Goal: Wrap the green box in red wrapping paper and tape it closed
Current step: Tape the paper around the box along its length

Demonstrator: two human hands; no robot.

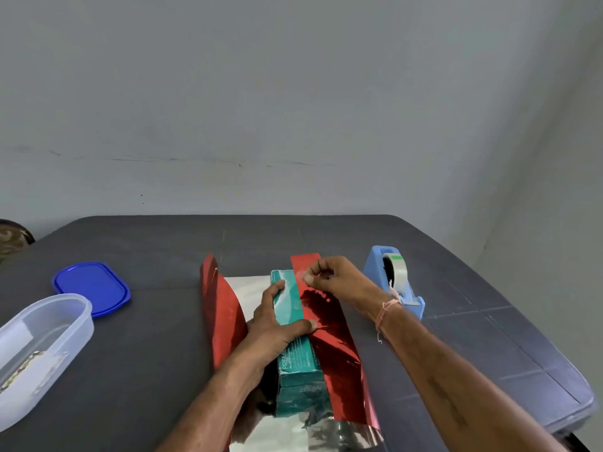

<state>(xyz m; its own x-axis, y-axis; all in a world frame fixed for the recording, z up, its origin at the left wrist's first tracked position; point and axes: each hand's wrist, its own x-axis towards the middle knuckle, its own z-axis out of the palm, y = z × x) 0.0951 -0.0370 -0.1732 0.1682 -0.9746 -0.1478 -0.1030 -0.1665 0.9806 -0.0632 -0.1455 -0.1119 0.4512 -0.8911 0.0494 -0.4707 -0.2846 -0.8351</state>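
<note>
The green box (pixel 293 357) lies lengthwise on the sheet of red wrapping paper (pixel 329 327), whose silver underside shows at the far and near ends. The paper's right flap is folded up onto the box top; the left flap (pixel 222 308) stands up beside the box. My left hand (pixel 277 324) grips the box from the left, with its thumb pressing the red flap's edge on top. My right hand (pixel 329 282) pinches a small piece of clear tape (pixel 301 275) over the far end of the flap's edge.
A blue tape dispenser (pixel 396 278) with a clear roll stands right of the box. A blue lid (pixel 91 287) lies at the left, and a clear plastic container (pixel 36 350) sits at the near left. The dark table (pixel 156 347) ends at a grey wall.
</note>
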